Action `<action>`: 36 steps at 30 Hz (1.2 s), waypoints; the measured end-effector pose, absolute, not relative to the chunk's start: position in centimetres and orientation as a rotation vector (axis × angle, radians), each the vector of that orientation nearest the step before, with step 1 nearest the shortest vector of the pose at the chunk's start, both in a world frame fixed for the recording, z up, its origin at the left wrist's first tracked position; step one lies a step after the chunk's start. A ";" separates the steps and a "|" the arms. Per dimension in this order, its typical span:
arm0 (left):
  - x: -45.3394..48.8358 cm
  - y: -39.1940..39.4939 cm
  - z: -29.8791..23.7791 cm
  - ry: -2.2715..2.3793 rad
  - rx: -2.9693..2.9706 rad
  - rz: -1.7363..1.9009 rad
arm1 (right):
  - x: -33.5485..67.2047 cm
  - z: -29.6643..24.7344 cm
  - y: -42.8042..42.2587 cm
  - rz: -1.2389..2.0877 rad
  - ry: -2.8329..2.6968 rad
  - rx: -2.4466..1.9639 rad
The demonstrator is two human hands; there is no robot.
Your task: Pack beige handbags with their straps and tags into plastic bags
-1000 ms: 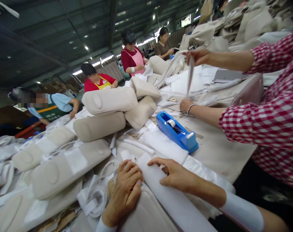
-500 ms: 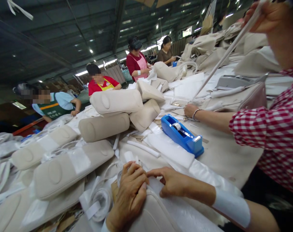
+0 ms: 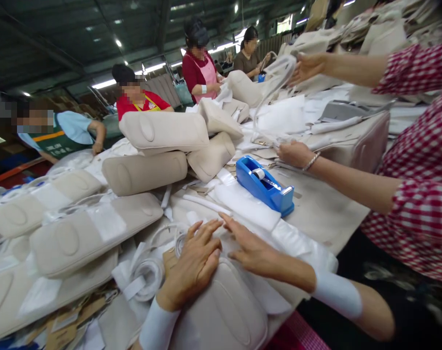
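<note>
My left hand (image 3: 192, 265) lies flat, fingers spread, on a beige padded cushion (image 3: 221, 311) at the near edge of the table. My right hand (image 3: 248, 248) rests flat beside it on the same cushion, fingers stretched out toward a white foam sheet (image 3: 248, 206). Both wrists wear white sleeves. A coil of white strap (image 3: 146, 279) lies just left of my left hand. Neither hand holds anything.
A blue tape dispenser (image 3: 264, 184) stands beyond my hands. Beige cushions (image 3: 93, 233) are stacked at the left and centre. A person in a red checked shirt (image 3: 421, 204) at the right handles white strap (image 3: 275, 78). Other workers stand along the far side.
My hands have opened out flat on the cushion, and the white foam roll under my right hand is gone from there. The neighbour's raised hand came down with the strap.
</note>
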State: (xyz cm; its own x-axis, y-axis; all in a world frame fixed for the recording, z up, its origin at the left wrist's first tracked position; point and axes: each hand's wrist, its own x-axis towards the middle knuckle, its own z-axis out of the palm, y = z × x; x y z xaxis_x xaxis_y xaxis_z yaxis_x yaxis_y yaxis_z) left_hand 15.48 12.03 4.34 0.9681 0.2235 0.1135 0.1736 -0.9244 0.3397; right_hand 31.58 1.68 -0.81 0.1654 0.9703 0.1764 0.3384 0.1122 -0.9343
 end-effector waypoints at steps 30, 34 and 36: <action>15.5 11.8 5.0 0.207 2.767 0.168 | 28.7 -0.9 -0.1 0.774 -1.123 -1.615; 15.6 11.7 4.9 0.225 2.831 0.160 | 29.5 -0.2 -1.5 0.789 -1.229 -1.552; 15.7 11.7 4.9 0.233 2.854 0.151 | 29.8 -0.2 -2.0 0.894 -1.220 -1.505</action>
